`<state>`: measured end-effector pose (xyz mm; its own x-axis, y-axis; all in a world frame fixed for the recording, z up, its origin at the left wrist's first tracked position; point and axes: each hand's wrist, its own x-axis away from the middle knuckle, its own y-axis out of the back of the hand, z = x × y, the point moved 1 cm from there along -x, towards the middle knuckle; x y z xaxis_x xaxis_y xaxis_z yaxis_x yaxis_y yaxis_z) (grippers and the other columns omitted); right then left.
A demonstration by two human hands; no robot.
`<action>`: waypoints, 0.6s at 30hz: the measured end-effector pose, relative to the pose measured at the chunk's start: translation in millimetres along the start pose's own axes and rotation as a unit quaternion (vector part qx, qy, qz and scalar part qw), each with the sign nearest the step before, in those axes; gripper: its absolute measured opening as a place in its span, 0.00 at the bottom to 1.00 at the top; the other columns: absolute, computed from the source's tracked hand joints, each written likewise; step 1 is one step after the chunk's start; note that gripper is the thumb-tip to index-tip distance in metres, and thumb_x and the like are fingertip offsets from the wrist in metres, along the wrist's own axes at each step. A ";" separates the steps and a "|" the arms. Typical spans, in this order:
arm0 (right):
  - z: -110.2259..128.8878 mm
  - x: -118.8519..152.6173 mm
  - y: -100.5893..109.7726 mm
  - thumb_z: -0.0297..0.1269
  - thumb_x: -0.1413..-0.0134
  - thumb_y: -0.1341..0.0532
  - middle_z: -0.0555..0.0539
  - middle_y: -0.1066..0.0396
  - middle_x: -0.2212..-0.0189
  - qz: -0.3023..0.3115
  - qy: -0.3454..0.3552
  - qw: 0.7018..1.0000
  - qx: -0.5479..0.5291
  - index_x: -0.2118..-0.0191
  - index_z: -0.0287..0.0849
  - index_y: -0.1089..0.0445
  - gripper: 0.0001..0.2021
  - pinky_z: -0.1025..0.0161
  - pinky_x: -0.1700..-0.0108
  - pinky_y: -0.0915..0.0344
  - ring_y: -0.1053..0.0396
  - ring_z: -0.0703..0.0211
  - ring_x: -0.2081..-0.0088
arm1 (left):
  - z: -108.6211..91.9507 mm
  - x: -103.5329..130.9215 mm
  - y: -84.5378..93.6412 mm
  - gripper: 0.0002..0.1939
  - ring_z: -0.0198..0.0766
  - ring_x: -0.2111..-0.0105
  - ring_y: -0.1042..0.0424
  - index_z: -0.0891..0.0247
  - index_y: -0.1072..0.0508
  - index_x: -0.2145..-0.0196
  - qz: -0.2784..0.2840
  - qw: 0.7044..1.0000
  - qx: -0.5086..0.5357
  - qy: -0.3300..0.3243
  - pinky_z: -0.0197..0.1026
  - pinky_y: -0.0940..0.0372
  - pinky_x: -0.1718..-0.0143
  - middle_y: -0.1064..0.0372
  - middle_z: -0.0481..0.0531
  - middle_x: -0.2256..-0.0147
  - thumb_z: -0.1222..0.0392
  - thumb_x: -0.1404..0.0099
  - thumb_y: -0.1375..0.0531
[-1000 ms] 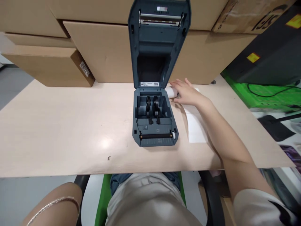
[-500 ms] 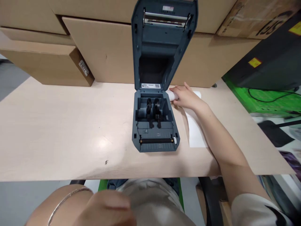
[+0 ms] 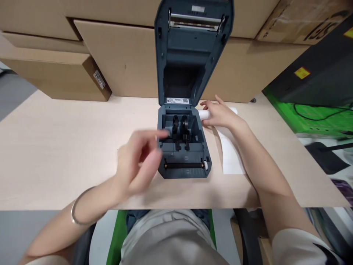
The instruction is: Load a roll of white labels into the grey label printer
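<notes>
A dark blue-grey label printer [image 3: 182,156] stands on the table with its lid [image 3: 190,48] raised. Inside it are two black roll holders [image 3: 180,125] and a black roller [image 3: 184,165] near the front. My left hand [image 3: 140,158], blurred by motion, reaches over the printer's left edge. Its index finger is stretched out, the thumb apart, and nothing shows in it. To the right of the printer, my right hand [image 3: 220,113] rests around a white paper roll [image 3: 204,115], thumb in front and fingers over the back. A loose paper strip [image 3: 231,154] from the roll lies towards the table's front.
Cardboard boxes [image 3: 124,62] line the back of the table [image 3: 68,154]. A smaller box [image 3: 55,77] sits at the back left. On the right are a dark case [image 3: 314,70] with yellow labels, a green surface [image 3: 322,119] and a black cable.
My left hand has risen from near my lap to the printer's left side, index finger extended. My right hand stays at the paper roll, its fingers slightly lifted, showing more of the roll's end.
</notes>
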<state>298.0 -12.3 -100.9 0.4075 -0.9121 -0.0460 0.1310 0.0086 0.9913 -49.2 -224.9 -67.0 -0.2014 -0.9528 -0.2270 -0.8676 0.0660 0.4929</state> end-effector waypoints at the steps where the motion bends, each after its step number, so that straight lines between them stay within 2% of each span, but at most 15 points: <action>1: 2.4 -0.1 1.1 0.40 0.54 0.34 0.40 0.22 0.49 0.000 0.009 1.000 0.012 0.44 0.41 0.29 0.28 0.34 0.22 0.62 0.24 0.39 0.46 | 0.7 -33.8 -9.2 0.28 0.44 0.62 0.23 0.52 0.38 0.32 -0.006 0.999 -0.037 0.012 0.49 0.26 0.54 0.25 0.52 0.59 0.43 0.25 0.43; 3: 7.0 0.0 2.3 0.42 0.53 0.35 0.40 0.22 0.53 0.010 0.022 0.999 0.038 0.51 0.43 0.24 0.21 0.30 0.23 0.64 0.25 0.38 0.45 | 4.7 -89.2 -23.9 0.41 0.48 0.62 0.22 0.58 0.46 0.28 0.005 0.990 -0.130 0.054 0.49 0.28 0.56 0.25 0.53 0.59 0.37 0.30 0.40; 5: 10.1 0.2 1.9 0.43 0.52 0.35 0.41 0.22 0.57 0.029 0.019 0.998 0.050 0.59 0.43 0.23 0.15 0.29 0.23 0.66 0.24 0.37 0.47 | 10.5 -122.1 -32.9 0.55 0.56 0.55 0.20 0.63 0.56 0.25 0.050 0.973 -0.200 0.105 0.50 0.29 0.54 0.23 0.58 0.56 0.32 0.35 0.37; 6: 11.0 0.3 1.1 0.43 0.52 0.35 0.41 0.22 0.59 0.039 0.013 0.998 0.049 0.60 0.43 0.24 0.14 0.30 0.23 0.67 0.23 0.38 0.49 | 12.8 -131.0 -35.4 0.57 0.58 0.52 0.21 0.63 0.58 0.25 0.067 0.967 -0.218 0.116 0.50 0.30 0.53 0.22 0.59 0.55 0.30 0.37 0.37; 9: 11.7 0.2 -2.4 0.43 0.51 0.36 0.46 0.22 0.65 0.048 0.002 0.998 0.044 0.60 0.44 0.25 0.13 0.33 0.22 0.67 0.21 0.43 0.57 | 16.1 -140.0 -38.3 0.62 0.63 0.47 0.21 0.65 0.59 0.25 0.091 0.956 -0.243 0.140 0.51 0.31 0.50 0.20 0.64 0.51 0.26 0.40 0.37; 11: 10.8 -0.5 -4.3 0.43 0.51 0.36 0.48 0.23 0.67 0.043 0.005 0.998 0.046 0.58 0.44 0.25 0.14 0.35 0.22 0.65 0.21 0.45 0.60 | 15.5 -140.8 -39.2 0.61 0.64 0.47 0.22 0.67 0.55 0.26 0.097 0.952 -0.249 0.149 0.51 0.30 0.51 0.21 0.67 0.48 0.25 0.41 0.37; 15: 5.3 -0.5 1.6 0.40 0.52 0.36 0.47 0.22 0.63 0.023 0.008 0.999 0.031 0.54 0.41 0.26 0.18 0.35 0.22 0.64 0.21 0.45 0.57 | 15.0 -142.4 -40.4 0.50 0.63 0.50 0.20 0.68 0.44 0.30 0.104 0.949 -0.265 0.134 0.51 0.29 0.54 0.21 0.68 0.48 0.31 0.37 0.40; 18: 0.6 8.1 21.7 0.38 0.51 0.35 0.45 0.22 0.61 -0.028 0.010 1.000 0.003 0.55 0.41 0.26 0.16 0.33 0.23 0.61 0.21 0.43 0.55 | 20.5 -142.5 -38.3 0.44 0.60 0.54 0.20 0.67 0.41 0.31 0.099 0.958 -0.243 0.113 0.50 0.29 0.56 0.19 0.64 0.54 0.38 0.36 0.40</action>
<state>303.6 -19.8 -79.6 0.4172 -0.9028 -0.1041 0.1494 -0.0449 0.9878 3.4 -85.5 -70.7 -0.1891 -0.9793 0.0721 -0.4972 0.1588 0.8530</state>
